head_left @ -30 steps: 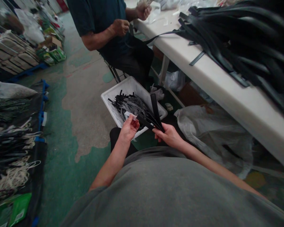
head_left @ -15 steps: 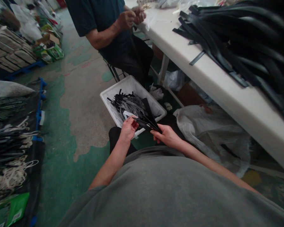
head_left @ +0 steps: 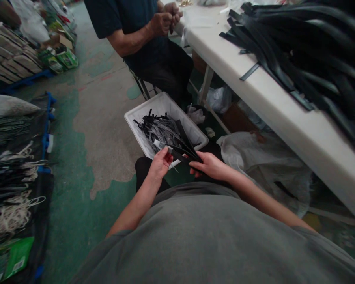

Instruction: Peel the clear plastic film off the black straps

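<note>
Several flat black strips stretch between my two hands over the near edge of a white plastic bin. Thumb and fingers of my left hand pinch the end of one strip, where a whitish piece sticks out past the fingertips; what that piece is, I cannot tell. My right hand is closed round the other end of the strips, which fan out slightly from its grip. Inside the bin lies a heap of black and grey strips.
At the right, a white table carries a large pile of black strips. A co-worker sits beyond the bin, both hands together. A white woven sack lies under the table. Bundled cords and blue pallets line the left.
The whitish piece now lies flatter along the strip end at my left fingertips. My right hand has shifted slightly along the strips. The co-worker's hands have risen a little and drawn together.
</note>
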Demonstrator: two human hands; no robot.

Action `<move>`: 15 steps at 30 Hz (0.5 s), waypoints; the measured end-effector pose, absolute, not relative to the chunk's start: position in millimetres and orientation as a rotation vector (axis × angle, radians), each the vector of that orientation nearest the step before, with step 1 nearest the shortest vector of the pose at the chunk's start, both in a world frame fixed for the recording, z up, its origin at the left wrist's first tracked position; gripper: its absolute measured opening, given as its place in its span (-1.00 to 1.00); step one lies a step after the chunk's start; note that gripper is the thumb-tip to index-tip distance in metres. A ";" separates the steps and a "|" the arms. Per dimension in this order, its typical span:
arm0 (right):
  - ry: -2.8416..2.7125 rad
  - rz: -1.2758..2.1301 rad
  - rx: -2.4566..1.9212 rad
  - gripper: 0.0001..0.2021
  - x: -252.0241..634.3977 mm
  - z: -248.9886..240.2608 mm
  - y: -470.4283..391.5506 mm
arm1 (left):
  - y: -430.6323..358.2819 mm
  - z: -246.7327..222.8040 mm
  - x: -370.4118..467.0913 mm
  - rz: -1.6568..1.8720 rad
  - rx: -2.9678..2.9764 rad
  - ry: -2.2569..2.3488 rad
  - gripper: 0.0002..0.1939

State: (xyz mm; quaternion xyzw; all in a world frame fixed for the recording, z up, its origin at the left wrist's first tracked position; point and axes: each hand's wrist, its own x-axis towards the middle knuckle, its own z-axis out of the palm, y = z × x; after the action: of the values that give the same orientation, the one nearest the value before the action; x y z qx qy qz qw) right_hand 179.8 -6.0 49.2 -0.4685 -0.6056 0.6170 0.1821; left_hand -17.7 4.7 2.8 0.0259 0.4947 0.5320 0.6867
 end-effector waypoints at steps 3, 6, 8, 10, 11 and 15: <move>-1.826 1.535 -1.395 -0.81 182.9 58.3 -8.0 | 6.1 7.0 -19.9 1.183 0.003 1.098 -0.86; -1.835 1.439 -1.410 -0.73 173.0 55.4 -1.6 | 5.0 9.1 -10.8 1.145 -0.018 1.039 -0.88; -1.803 1.491 -1.384 -0.65 167.3 51.7 2.6 | 5.9 8.8 -7.1 1.158 -0.041 1.026 -0.89; -1.755 1.563 -1.343 -0.57 166.6 50.8 3.5 | 7.8 7.3 -8.8 1.172 -0.095 1.024 -0.87; -1.739 1.587 -1.326 -0.54 167.8 51.8 2.7 | 8.5 6.0 -11.1 1.163 -0.132 1.013 -0.84; -1.742 1.582 -1.384 -0.52 174.6 61.5 -7.2 | 2.8 -1.6 -14.5 1.034 -0.234 0.966 -0.80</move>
State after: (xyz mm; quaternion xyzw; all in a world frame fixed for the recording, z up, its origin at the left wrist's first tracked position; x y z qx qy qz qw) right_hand 174.6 -7.2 61.5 -0.4964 -0.6245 0.5674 0.2043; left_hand -14.5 2.8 -1.6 -0.1072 0.4426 0.4736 0.7538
